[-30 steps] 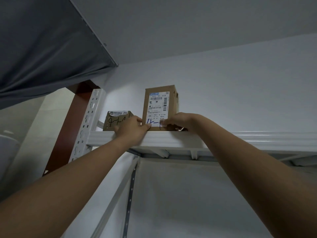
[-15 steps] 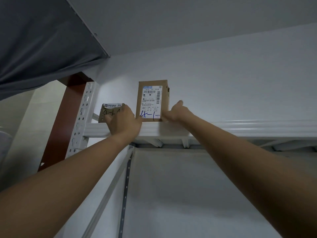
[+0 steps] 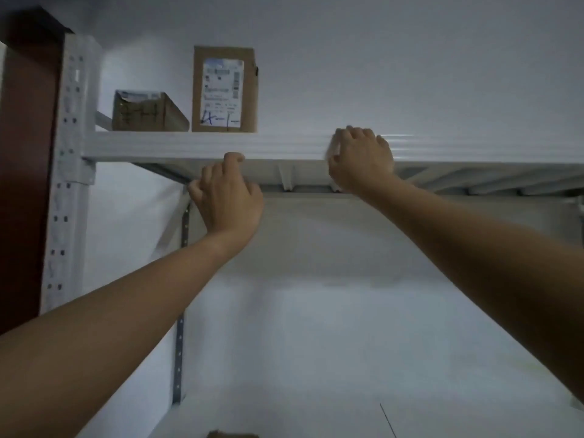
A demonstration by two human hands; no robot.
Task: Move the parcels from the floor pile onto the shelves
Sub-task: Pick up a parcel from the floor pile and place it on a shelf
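Head view: tall box (image 3: 224,90) stands upright on the top shelf (image 3: 158,147) just beside the flat box (image 3: 148,112). My left grip (image 3: 227,194) and right grip (image 3: 360,159) are loosely curled and empty at the shelf edge. Both boxes look like small stiff cardboard, probably light; I'd hold opposite side faces, the tall one low since it looks tippy.

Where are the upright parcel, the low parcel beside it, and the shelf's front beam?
upright parcel (image 3: 224,90), head view, on its shipping label.
low parcel (image 3: 139,115), head view, on its front face.
front beam (image 3: 189,146), head view, bare stretch below the parcels.
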